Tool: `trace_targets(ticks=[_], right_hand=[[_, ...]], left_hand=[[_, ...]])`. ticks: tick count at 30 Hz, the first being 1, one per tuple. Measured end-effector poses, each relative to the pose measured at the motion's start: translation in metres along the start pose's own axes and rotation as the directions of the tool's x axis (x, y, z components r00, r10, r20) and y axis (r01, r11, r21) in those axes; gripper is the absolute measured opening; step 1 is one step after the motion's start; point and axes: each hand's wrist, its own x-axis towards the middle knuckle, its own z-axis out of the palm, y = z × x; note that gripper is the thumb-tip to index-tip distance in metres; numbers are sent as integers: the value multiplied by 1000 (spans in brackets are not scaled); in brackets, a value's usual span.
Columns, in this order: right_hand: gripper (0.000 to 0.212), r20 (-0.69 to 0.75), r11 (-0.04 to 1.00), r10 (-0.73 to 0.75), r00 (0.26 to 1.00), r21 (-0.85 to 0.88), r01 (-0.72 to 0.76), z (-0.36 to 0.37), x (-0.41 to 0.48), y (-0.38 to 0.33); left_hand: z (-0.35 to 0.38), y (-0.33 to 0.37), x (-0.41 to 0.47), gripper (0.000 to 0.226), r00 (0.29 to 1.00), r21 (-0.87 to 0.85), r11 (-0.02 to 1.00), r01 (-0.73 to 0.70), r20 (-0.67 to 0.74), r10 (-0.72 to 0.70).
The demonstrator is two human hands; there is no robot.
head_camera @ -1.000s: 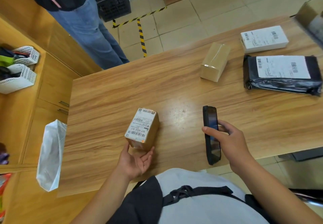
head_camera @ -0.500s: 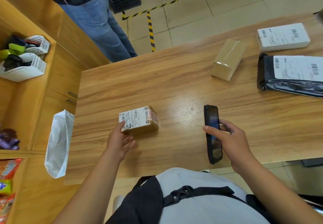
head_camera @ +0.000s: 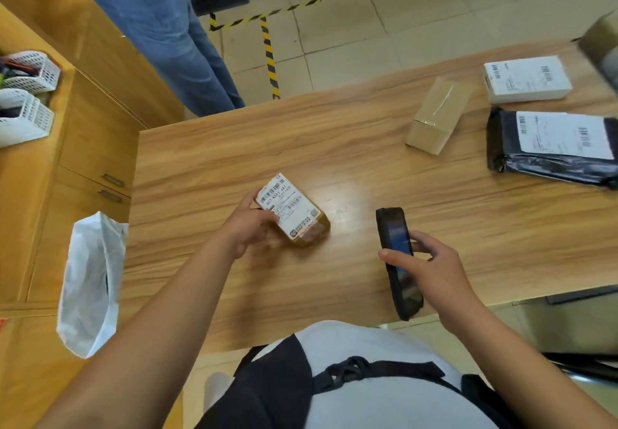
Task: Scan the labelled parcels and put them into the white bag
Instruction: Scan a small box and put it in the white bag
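Observation:
My left hand [head_camera: 245, 228] grips a small brown labelled parcel [head_camera: 294, 214] at its left end, label up, low over the wooden table [head_camera: 207, 161]. My right hand [head_camera: 431, 268] holds a black handheld scanner [head_camera: 398, 258] to the right of the parcel, its screen facing me. The white bag [head_camera: 90, 281] hangs open off the table's left edge. At the far right lie a plain brown box [head_camera: 438, 115], a white labelled box [head_camera: 526, 79] and a black labelled mailer [head_camera: 555, 147].
A person in blue jeans [head_camera: 167, 33] stands beyond the table's far left corner. A wooden cabinet [head_camera: 90, 147] with white baskets [head_camera: 23, 117] runs along the left. Another carton [head_camera: 602, 47] shows at the right edge.
My left hand has turned the labelled parcel round on the table and taken hold of its left end. The scanner in my right hand has barely moved.

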Motion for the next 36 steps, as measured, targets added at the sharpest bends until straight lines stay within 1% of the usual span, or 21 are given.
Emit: trace_targets(ticks=[2,4,5,6,7,9,12,13,15,17,18,22,26,28,32,36], right_hand=[[75,3,999,9,1000,-41,-9,4,-6,-5],[88,-7,996,22,1000,-91,-22,8,-11,-9],[92,-8,992,32,999,-121,-32,10,-14,-13],[91,-1,987,38,999,-157,-38,11,-17,-18],[85,10,978,45,999,-205,-42,13,-19,-26],[72,32,933,67,997,-356,-51,16,-26,-44],[61,33,793,105,994,-606,-64,19,-32,-68],[64,34,737,118,992,-672,-65,20,-33,-74],[80,37,622,151,988,-780,-66,20,-34,-82],[85,17,515,173,985,-854,-75,20,-37,-91],[86,7,479,186,983,-874,-84,21,-39,-95],[82,-9,383,226,974,-919,-98,27,-45,-110],[65,-4,309,244,970,-948,-82,37,-48,-118],[60,-8,286,240,971,-955,-79,41,-49,-120],[57,-25,257,216,976,-963,-82,46,-52,-122],[59,-38,232,197,980,-969,-84,47,-56,-123]], left_hand=[[1,9,6,72,999,95,995,-31,38,28],[4,16,13,72,994,132,989,-70,87,59],[7,18,16,71,990,153,984,-94,122,75],[10,20,18,70,983,187,975,-117,162,87],[14,21,19,67,974,224,965,-137,207,90],[22,23,20,56,956,275,947,-164,282,84],[36,17,23,35,941,265,943,-201,320,111],[40,13,25,33,937,242,947,-209,328,123],[45,5,27,38,923,204,953,-222,360,138],[50,-1,28,48,906,188,957,-220,403,129],[51,-3,29,52,904,183,960,-211,411,121],[55,-3,33,51,904,193,963,-188,417,93],[56,-2,37,54,896,191,963,-193,434,94],[57,-2,36,52,893,183,961,-208,436,110],[56,-2,35,46,888,189,949,-250,436,147],[56,-2,34,44,885,185,948,-260,437,158]])
